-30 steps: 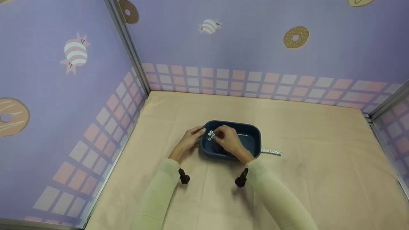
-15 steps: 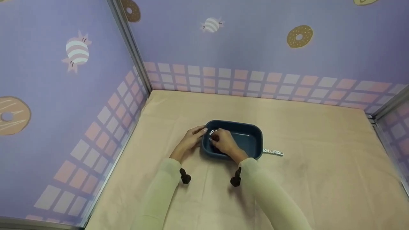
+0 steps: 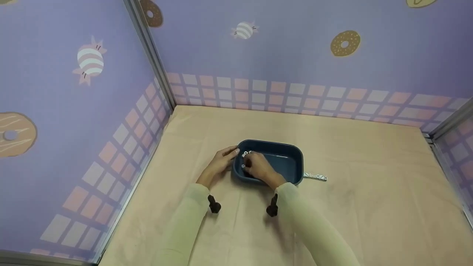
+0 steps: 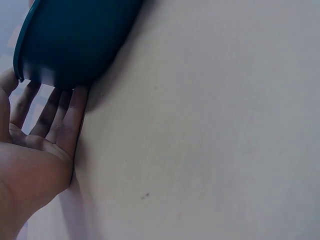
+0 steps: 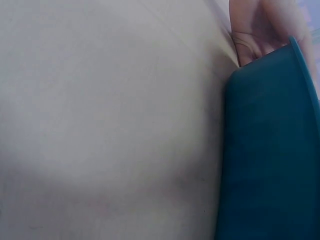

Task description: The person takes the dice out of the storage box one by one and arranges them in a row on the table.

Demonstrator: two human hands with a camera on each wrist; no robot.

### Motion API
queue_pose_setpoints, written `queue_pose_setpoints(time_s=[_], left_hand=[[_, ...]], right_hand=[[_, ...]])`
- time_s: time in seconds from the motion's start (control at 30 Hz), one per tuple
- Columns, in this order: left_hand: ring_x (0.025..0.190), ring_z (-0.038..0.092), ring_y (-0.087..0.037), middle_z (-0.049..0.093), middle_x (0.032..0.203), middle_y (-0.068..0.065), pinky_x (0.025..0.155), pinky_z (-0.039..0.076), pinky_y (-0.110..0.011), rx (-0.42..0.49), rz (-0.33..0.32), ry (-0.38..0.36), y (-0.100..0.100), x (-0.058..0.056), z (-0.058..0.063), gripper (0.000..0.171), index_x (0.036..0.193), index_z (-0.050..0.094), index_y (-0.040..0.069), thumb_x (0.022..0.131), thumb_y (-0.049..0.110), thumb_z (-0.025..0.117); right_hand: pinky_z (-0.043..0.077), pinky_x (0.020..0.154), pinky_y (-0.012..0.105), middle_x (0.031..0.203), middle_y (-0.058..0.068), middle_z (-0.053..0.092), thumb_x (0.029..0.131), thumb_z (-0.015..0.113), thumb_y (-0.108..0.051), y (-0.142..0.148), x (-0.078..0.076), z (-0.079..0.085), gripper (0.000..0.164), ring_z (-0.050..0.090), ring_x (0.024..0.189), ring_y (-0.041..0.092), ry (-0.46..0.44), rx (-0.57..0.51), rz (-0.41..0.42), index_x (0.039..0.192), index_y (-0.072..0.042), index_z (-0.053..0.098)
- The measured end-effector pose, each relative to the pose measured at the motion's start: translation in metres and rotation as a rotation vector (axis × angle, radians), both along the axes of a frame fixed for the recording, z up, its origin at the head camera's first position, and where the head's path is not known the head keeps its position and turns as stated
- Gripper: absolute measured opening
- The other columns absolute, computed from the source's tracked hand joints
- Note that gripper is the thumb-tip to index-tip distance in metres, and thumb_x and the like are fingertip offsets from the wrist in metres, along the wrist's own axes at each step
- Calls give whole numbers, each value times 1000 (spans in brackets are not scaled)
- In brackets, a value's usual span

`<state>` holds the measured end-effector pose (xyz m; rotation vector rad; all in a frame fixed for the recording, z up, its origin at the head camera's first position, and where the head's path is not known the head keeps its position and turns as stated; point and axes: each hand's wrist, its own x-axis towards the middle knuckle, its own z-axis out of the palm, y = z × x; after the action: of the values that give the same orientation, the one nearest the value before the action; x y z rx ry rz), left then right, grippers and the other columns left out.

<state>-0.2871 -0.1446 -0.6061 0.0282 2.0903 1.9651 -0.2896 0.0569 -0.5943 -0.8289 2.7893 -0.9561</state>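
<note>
**Brace the tray lightly and work the small pieces with your fingertips**

Your left hand [image 3: 220,162] steadies the left end of the blue tray [image 3: 283,168]: the fingers stretch out straight against the outer wall and the thumb sits at the rim. That is a sound brace. Use gentle pressure, since a hard push would probably slide the tray over the worktop [image 3: 364,162] towards the patterned strip [image 3: 315,176] just beside its right end.

Your right hand [image 3: 259,166] is inside the tray, towards that same left end, with its fingers curled down among the small white pieces [image 3: 245,153]. You cannot tell from here whether a piece is pinched: the back of the hand covers the fingertips from above, and the right wrist view shows the tray's outer side instead. Some pieces show beyond the fingers and another by the fingertips; they look like dice, but are too small to read.

With pieces this small and close together, handle one at a time between thumb and forefinger, and hold the other fingers clear so they do not scatter the neighbours. Let the wrist pass above the near rim rather than lean on it, as weight there could tip the tray.
</note>
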Motion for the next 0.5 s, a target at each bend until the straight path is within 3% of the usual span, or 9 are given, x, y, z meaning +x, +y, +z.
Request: queue_pose_setpoints(time_s=[0.2, 0.4, 0.5], left_hand=[[132, 63, -28, 60, 150, -9, 101, 55, -39, -3, 13, -6, 2, -1, -2, 53, 152, 59, 14, 107, 41, 66], [127, 66, -25, 62, 148, -8, 98, 58, -36, 64, 36, -70, 3, -1, 0, 53, 151, 61, 16, 105, 40, 69], [125, 67, -25, 62, 147, -9, 95, 59, -36, 72, 39, -77, 3, -1, -1, 52, 151, 60, 15, 105, 39, 68]], right_hand=[[56, 80, 41, 94, 6, 67, 93, 79, -5, 7, 1, 6, 9, 62, 87, 21, -17, -45, -10, 101, -3, 74], [58, 80, 38, 98, 5, 69, 95, 76, -3, 22, 3, 27, 12, 65, 88, 19, -78, -70, 8, 106, -3, 71], [58, 80, 37, 99, 6, 71, 95, 76, -3, 34, 7, 39, 14, 66, 89, 19, -56, -85, 30, 108, -2, 71]])
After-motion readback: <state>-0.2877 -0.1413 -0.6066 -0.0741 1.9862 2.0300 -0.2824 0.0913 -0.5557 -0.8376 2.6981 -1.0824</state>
